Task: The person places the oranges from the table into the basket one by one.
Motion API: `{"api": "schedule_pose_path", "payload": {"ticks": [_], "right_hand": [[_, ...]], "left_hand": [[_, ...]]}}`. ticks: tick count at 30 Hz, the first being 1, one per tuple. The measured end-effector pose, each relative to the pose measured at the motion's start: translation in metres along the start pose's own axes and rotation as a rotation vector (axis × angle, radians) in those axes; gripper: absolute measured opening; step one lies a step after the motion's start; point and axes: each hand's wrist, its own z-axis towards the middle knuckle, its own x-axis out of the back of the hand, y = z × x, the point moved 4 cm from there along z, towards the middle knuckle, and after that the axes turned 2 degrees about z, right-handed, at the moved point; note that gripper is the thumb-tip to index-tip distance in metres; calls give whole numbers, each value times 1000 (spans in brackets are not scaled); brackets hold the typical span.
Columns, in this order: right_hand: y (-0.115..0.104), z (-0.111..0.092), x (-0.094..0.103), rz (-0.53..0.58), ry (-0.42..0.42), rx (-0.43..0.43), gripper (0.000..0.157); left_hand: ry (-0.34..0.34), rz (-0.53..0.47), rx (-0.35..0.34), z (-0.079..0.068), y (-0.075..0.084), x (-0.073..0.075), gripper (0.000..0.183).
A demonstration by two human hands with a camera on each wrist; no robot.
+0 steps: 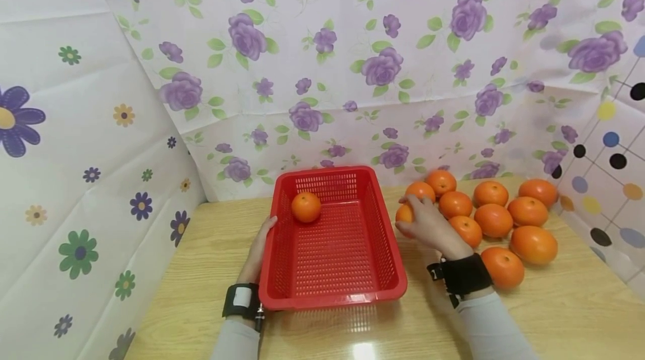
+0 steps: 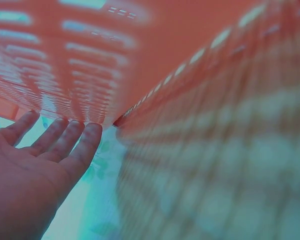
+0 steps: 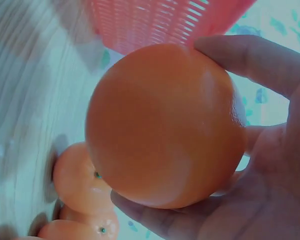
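Note:
A red plastic basket (image 1: pixel 332 299) stands on the table with one orange (image 1: pixel 305 207) inside, near its far left corner. My left hand (image 1: pixel 258 248) lies along the basket's left side; in the left wrist view its extended fingers (image 2: pixel 85 145) touch the slotted wall. To the right of the basket, my right hand (image 1: pixel 430 224) grips another orange (image 3: pixel 165 125), thumb on one side and fingers on the other. That orange appears lifted off the table in the right wrist view. Beyond it sits an orange (image 1: pixel 420 191), partly hidden by the hand.
Several more oranges (image 1: pixel 492 220) are grouped at the table's right side, some under and beside my right forearm. A flowered cloth (image 1: pixel 312 69) hangs behind the table (image 1: pixel 201 270), with patterned sheets at left and right.

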Motion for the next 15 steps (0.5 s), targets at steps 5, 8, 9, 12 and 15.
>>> {"api": "schedule_pose_path", "payload": {"ticks": [5,8,9,12,15], "right_hand": [[-3,-1,4,38,10,26,53],[-5,-2,7,55,33,40,48],[-5,-3,8,60,42,44,47],[-7,-3,10,71,53,56,47],[-8,-4,12,77,53,61,47]], "left_hand": [[-22,6,-1,-3,3,-2,62],[-41,7,5,-5,6,-4,61],[-45,6,5,-5,7,-5,60],[-50,5,4,-6,8,-5,61],[-51,2,6,-6,9,-6,61]]}}
